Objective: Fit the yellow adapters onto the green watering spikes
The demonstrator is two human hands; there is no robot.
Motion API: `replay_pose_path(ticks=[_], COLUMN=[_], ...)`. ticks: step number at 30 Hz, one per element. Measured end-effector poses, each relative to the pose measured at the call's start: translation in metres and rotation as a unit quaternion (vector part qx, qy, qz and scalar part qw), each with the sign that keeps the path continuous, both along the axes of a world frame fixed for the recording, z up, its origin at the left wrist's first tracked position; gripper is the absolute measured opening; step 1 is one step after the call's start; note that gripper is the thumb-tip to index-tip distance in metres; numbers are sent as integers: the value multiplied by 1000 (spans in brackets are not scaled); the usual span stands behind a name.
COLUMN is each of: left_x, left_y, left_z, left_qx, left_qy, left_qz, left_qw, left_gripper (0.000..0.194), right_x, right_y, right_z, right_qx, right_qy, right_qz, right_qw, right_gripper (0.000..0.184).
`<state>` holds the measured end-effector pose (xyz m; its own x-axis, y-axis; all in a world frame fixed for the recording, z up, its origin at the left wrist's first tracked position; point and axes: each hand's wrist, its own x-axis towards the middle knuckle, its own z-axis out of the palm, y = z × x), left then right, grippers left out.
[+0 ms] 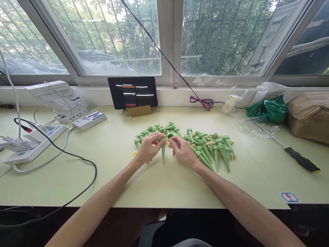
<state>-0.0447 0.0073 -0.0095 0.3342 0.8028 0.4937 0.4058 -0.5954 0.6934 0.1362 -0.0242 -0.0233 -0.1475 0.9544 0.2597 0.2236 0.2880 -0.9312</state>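
My left hand [149, 147] pinches a green plant watering spike [163, 154] near its wide top, with the tip pointing down above the table. Just right of it, my right hand [183, 151] has thumb and forefinger closed at a small yellow valve [168, 142], partly hidden by the fingers. Behind my hands lies a pile of green spikes [169, 127]. Another heap of green spikes [203, 142], with yellow valves sticking out among them, spreads to the right of my right hand.
White boxes [69, 103] and a power strip [36, 147] with cables stand on the left. A tablet [146, 92] leans at the back. Right are a screwdriver [302, 159], green bag [268, 109] and brown package [309, 116]. The pale table's [169, 192] front edge runs below my forearms.
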Motion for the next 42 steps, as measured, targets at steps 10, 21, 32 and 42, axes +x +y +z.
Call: replay_pose_path(ticks=[10, 21, 32, 42], left_x=[0, -7, -11, -10], left_y=[2, 8, 12, 12], left_z=[-4, 0, -2, -1], left_qx=[-26, -45, 2, 24], left_qy=[-2, -19, 47, 80], left_qz=[-8, 21, 13, 2], left_qw=[1000, 999, 999, 996], left_gripper=[27, 31, 29, 30], right_x=[2, 16, 48, 43], right_y=[1, 11, 24, 18], right_z=[-4, 6, 15, 15], right_qx=[47, 188, 166, 62], right_qy=[-35, -124, -292, -452], right_qz=[-11, -146, -236, -233], right_qw=[998, 963, 912, 859], right_gripper=[23, 27, 24, 25])
